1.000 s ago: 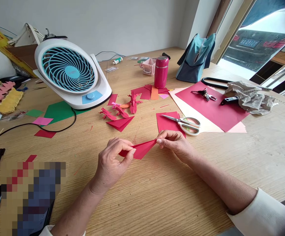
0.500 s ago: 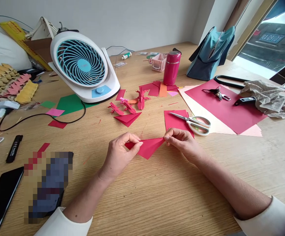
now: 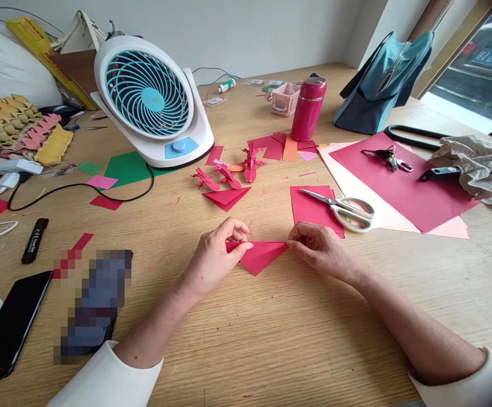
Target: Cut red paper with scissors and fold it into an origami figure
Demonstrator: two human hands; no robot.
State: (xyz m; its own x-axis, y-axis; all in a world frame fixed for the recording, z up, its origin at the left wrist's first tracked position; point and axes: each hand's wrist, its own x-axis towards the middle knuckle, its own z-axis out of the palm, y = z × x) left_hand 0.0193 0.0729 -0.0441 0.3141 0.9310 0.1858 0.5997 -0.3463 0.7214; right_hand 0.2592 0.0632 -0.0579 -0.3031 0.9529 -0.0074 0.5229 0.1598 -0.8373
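A folded piece of red paper [image 3: 257,259], triangular with its point toward me, stretches between my two hands. My left hand [image 3: 222,249] pinches its upper left part between thumb and fingers. At the right corner, the fingertips of my right hand [image 3: 319,249] are closed on the paper. Just beyond lies another folded red paper [image 3: 227,198]. Behind that stand several small red origami figures [image 3: 251,164]. Scissors [image 3: 347,212] with white handles rest on red paper sheets [image 3: 307,206] beyond my right hand.
A white and blue fan [image 3: 152,102] stands at the back left. A magenta thermos [image 3: 308,110] and a teal bag [image 3: 383,85] are at the back right. Keys [image 3: 390,158] lie on a large red sheet [image 3: 419,198]. Phones [image 3: 12,325] and a black marker [image 3: 35,240] lie at left.
The whole view has shifted, so the table's things appear farther right and slightly higher. Both hands still hold the red paper, its top edge now more level.
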